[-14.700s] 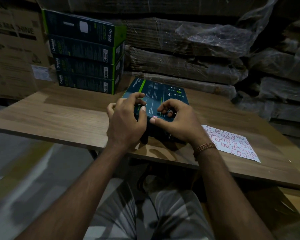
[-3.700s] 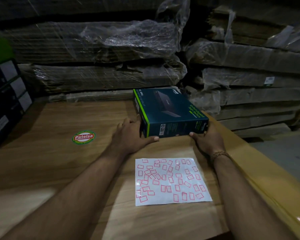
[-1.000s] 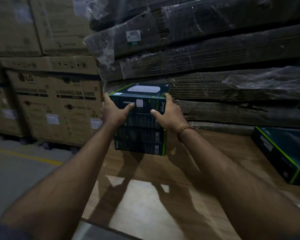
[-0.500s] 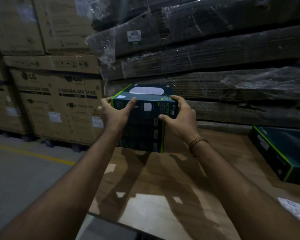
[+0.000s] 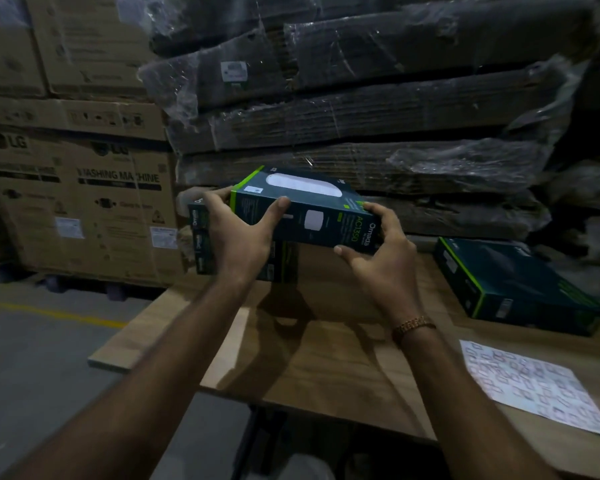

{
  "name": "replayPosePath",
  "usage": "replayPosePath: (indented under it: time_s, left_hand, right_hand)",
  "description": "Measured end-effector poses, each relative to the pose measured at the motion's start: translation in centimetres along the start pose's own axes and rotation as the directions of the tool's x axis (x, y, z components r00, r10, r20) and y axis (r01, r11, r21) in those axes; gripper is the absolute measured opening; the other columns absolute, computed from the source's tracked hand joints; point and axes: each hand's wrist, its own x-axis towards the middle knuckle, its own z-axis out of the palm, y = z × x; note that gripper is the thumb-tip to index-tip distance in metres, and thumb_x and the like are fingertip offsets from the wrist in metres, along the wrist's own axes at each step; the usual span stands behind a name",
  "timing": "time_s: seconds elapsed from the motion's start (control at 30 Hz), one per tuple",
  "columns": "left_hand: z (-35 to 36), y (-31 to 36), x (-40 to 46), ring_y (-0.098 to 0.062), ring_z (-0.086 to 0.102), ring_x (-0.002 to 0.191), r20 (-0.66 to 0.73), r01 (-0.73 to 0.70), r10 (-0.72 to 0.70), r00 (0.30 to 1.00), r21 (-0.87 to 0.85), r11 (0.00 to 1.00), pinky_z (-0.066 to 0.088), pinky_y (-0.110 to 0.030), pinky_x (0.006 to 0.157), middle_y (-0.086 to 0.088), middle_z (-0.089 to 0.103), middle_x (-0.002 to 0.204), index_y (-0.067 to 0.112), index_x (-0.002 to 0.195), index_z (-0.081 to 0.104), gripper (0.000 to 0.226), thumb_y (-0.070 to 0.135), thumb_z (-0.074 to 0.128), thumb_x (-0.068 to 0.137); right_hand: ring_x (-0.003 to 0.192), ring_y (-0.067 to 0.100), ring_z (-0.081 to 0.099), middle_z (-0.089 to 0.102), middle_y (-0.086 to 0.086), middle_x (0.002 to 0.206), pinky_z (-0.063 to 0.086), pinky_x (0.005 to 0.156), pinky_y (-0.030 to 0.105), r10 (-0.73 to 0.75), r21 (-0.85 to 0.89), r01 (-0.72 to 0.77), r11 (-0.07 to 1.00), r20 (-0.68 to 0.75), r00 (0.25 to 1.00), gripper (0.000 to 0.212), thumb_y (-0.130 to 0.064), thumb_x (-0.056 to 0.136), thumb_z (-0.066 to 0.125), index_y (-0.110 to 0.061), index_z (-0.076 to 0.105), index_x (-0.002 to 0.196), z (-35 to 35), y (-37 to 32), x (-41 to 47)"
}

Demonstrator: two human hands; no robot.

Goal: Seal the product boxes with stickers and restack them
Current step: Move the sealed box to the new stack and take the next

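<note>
A dark teal product box (image 5: 312, 209) with green trim and a white device picture is held in the air, tilted, above the wooden table (image 5: 326, 358). My left hand (image 5: 239, 237) grips its left end, thumb on the front face. My right hand (image 5: 381, 258) grips its right end. Behind and below it stands the stack of like boxes (image 5: 281, 261), partly hidden by my left hand. Another box (image 5: 513, 285) lies flat at the table's right. The white sticker sheet (image 5: 534, 386) with red-edged stickers lies near the front right.
Plastic-wrapped bundles of flat cardboard (image 5: 361, 116) rise right behind the table. Large brown washing machine cartons (image 5: 80, 202) stand at the left on the grey floor (image 5: 49, 358), which has a yellow line. The table's left corner is near my left forearm.
The top box has come off the stack and moved right and toward me, tilting as both hands carry it. The view has shifted right, showing the sticker sheet.
</note>
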Motion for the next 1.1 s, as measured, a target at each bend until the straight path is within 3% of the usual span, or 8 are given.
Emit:
replayPosePath:
  time_s: [0.1,0.27,0.43,0.6,0.83,0.93,1.0,1.1]
  left_hand:
    - [-0.3,2.2,-3.1,-0.014,0.061,0.122,0.028,-0.043,0.045,0.999,-0.043,0.998,0.051,-0.003,0.073,-0.003,0.057,0.135,0.017,0.138,0.041,0.079,0.046,0.090,0.083]
    - [-0.5,3.9,-8.7,-0.007,0.063,0.119,0.088,-0.024,0.038,0.995,-0.153,0.988,0.063,-0.033,0.091,0.004,0.057,0.130,0.027,0.131,0.037,0.071,0.047,0.087,0.085]
    - [-0.6,4.5,-13.6,0.002,0.064,0.112,0.146,0.036,-0.009,0.989,-0.185,0.982,0.056,-0.013,0.080,0.003,0.057,0.129,0.018,0.136,0.038,0.066,0.042,0.081,0.092]
    - [-1.2,3.7,-17.2,-0.008,0.065,0.115,0.176,0.090,-0.065,0.982,-0.136,0.987,0.060,-0.021,0.085,0.004,0.060,0.129,0.027,0.135,0.040,0.061,0.055,0.072,0.092]
    - [-2.9,4.2,-19.7,0.011,0.064,0.106,0.101,0.139,-0.123,0.987,-0.177,0.974,0.052,-0.005,0.076,0.011,0.067,0.125,0.022,0.149,0.053,0.055,0.043,0.070,0.101]
    - [-3.8,4.8,-19.8,0.004,0.066,0.111,0.084,0.136,-0.120,0.989,-0.225,0.965,0.053,-0.008,0.081,0.011,0.067,0.127,0.024,0.148,0.052,0.050,0.039,0.069,0.103]
    - [-4.3,5.2,-19.9,0.008,0.066,0.107,0.058,0.126,-0.114,0.992,-0.267,0.955,0.053,-0.008,0.081,0.011,0.066,0.124,0.024,0.138,0.049,0.038,0.028,0.068,0.105]
    - [-4.8,5.2,-20.2,0.008,0.067,0.105,0.059,0.118,-0.105,0.993,-0.292,0.949,0.055,-0.013,0.083,0.012,0.065,0.122,0.027,0.131,0.045,0.031,0.023,0.065,0.106]
  right_hand:
    - [0.120,0.000,0.060,0.064,-0.012,0.133,0.057,0.104,0.027,0.015,0.007,-0.015,1.000,-0.033,0.999,0.084,-0.022,0.079,0.095,-0.032,0.051,0.150,-3.0,-0.6,-2.6]
    - [0.121,0.004,0.066,0.067,-0.010,0.136,0.062,0.099,0.032,0.044,0.045,-0.041,0.998,-0.079,0.996,0.084,-0.020,0.077,0.097,-0.041,0.053,0.145,-7.9,-0.8,-6.7]
    - [0.119,0.002,0.068,0.068,-0.010,0.133,0.061,0.097,0.026,0.075,0.054,-0.072,0.996,-0.058,0.995,0.081,-0.012,0.076,0.096,-0.037,0.058,0.143,-11.8,-1.0,-10.4]
    - [0.112,0.002,0.070,0.071,-0.010,0.125,0.054,0.082,0.007,0.095,0.017,-0.095,0.995,-0.012,0.995,0.077,-0.009,0.076,0.095,-0.031,0.060,0.140,-14.2,-1.1,-12.9]
    - [0.105,-0.018,0.063,0.069,-0.010,0.123,0.050,0.078,0.003,0.085,-0.093,-0.087,0.992,-0.026,0.996,0.085,-0.028,0.082,0.091,-0.040,0.047,0.154,-14.7,-2.4,-15.7]
    - [0.099,-0.003,0.065,0.068,-0.008,0.120,0.050,0.082,0.015,0.047,-0.169,-0.056,0.984,-0.053,0.997,0.090,-0.044,0.087,0.084,-0.045,0.035,0.162,-14.7,-3.3,-16.5]
    - [0.094,0.012,0.063,0.065,-0.004,0.114,0.046,0.077,0.020,0.020,-0.224,-0.038,0.974,-0.082,0.996,0.093,-0.049,0.090,0.079,-0.045,0.026,0.167,-14.6,-3.7,-17.0]
    - [0.092,0.018,0.056,0.061,-0.005,0.108,0.038,0.071,0.025,-0.023,-0.291,-0.006,0.957,-0.097,0.995,0.095,-0.051,0.092,0.075,-0.041,0.021,0.169,-14.5,-4.0,-17.6]
